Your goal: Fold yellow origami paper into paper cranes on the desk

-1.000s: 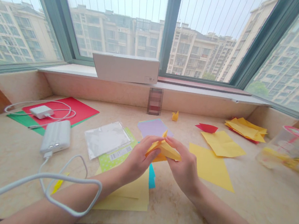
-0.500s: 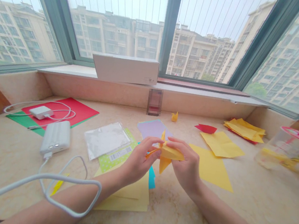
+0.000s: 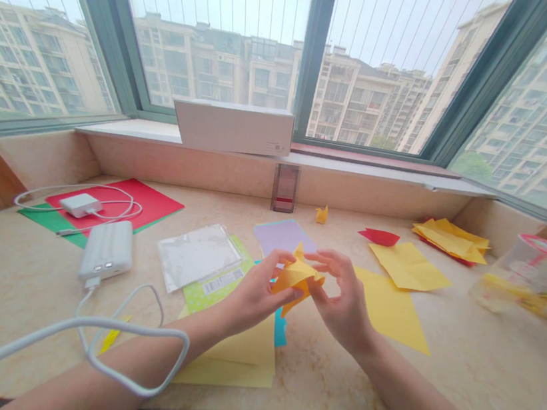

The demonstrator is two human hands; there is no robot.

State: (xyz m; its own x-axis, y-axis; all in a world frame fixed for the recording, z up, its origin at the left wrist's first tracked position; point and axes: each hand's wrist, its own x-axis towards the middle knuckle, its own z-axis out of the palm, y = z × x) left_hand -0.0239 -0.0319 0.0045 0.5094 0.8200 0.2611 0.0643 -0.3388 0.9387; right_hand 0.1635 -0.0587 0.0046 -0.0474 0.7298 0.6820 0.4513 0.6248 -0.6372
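A half-folded piece of orange-yellow paper [image 3: 297,274] is held above the stone counter [image 3: 459,364], a little in front of me. My left hand [image 3: 254,293] pinches its left side with thumb and fingertips. My right hand [image 3: 341,301] grips its right side, fingers curled round the fold. Under the hands lie a pale yellow sheet [image 3: 238,355], a blue scrap [image 3: 279,327] and a lilac sheet [image 3: 282,236].
Yellow sheets [image 3: 394,305] lie to the right, with a red folded piece [image 3: 378,235] and a stack of yellow paper [image 3: 450,238]. A plastic cup with straw [image 3: 529,272] stands far right. A power bank [image 3: 107,250], white cable [image 3: 125,333], charger [image 3: 80,204] and white box [image 3: 233,127] are left and behind.
The folded paper has been turned and bunched between both hands; its long point that hung down half a second ago is now tucked in. The hands sit slightly closer together.
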